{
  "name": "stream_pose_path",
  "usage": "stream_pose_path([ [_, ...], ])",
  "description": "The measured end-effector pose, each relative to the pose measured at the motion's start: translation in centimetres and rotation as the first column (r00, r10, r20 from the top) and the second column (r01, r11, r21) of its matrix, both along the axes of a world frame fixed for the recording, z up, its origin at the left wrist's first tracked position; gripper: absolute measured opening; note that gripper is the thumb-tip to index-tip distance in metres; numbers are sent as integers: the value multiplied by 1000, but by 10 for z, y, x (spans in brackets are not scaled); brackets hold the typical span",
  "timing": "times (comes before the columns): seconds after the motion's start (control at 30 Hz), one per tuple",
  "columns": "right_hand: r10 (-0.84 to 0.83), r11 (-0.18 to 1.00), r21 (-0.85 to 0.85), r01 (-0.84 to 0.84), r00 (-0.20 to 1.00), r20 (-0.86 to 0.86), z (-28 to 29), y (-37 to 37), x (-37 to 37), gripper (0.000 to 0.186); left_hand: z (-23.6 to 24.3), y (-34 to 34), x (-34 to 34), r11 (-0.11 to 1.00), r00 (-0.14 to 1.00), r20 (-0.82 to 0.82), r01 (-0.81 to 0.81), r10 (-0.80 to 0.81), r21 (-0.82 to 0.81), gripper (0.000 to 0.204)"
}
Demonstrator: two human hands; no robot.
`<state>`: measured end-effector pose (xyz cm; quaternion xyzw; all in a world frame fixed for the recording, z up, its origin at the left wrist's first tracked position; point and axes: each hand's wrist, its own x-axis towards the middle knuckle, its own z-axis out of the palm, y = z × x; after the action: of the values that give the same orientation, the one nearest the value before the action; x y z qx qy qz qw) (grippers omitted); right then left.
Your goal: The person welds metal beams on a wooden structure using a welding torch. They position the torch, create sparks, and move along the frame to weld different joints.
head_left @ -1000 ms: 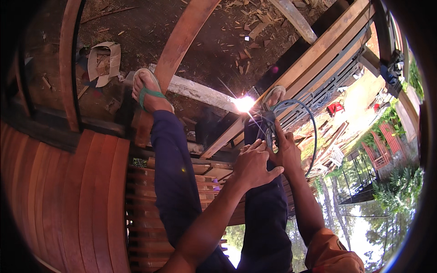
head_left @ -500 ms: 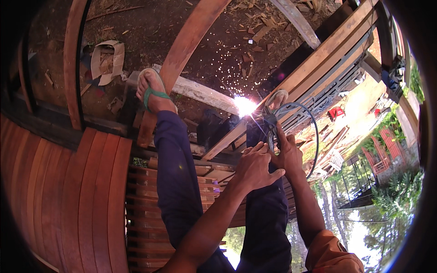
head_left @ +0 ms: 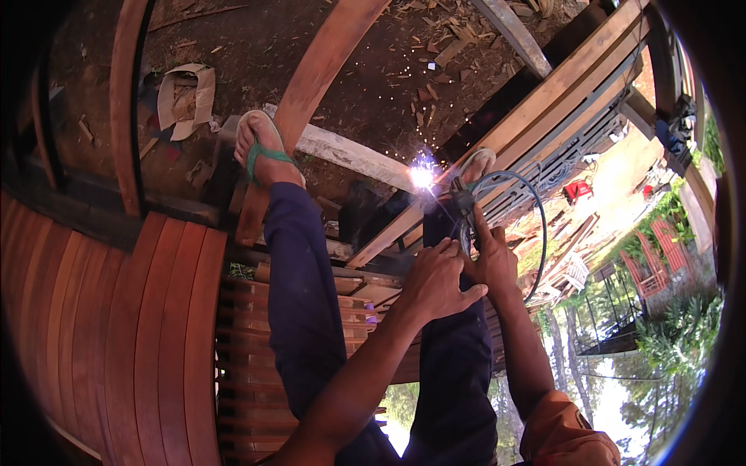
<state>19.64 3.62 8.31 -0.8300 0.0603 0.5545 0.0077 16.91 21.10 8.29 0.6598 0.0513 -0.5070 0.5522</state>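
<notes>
Right hand (head_left: 497, 260): closed on the electrode holder (head_left: 465, 208).
Left hand (head_left: 439, 279): curled alongside, bracing; grip unclear.
Arc (head_left: 422, 177): at 11 o'clock, nearer the right hand.
Holder axis: 5 to 11 o'clock.

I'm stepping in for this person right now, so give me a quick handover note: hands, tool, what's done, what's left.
Right hand grips the welding holder, its cable looping to the right.
Left hand rests against the right, steadying it.
A bright arc burns at the tip, on the metal frame by the sandalled right foot.
Done: arc struck, sparks flying.
Left: how far the seam runs cannot be seen.
</notes>
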Motion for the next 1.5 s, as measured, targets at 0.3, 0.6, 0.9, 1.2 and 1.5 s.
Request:
stream_pose_path([
  [0.3, -87, 996, 21, 86, 994, 69, 2, -1, -2, 103, -3, -2, -2, 998, 998, 29, -54, 54, -12, 58],
  [0.6, -85, 996, -20, 86, 996, 20, 0, 2, -4, 102, -5, -2, -6, 1000, 999, 43, -9, 9, -9, 75],
  [0.9, -67, 997, -25, 67, 998, 0, -3, 5, -3, 101, -4, 0, -4, 1000, 999, 31, -29, 29, 4, 62],
  [1.2, -53, 998, 34, 52, 998, 35, -4, 1, -8, 100, -2, -3, -7, 999, 1000, 29, -1, 0, 32, 62],
  [1.5, -67, 998, 9, 67, 997, 22, -4, 6, -5, 99, -3, -4, -10, 999, 1000, 13, 7, -8, 38, 63],
])
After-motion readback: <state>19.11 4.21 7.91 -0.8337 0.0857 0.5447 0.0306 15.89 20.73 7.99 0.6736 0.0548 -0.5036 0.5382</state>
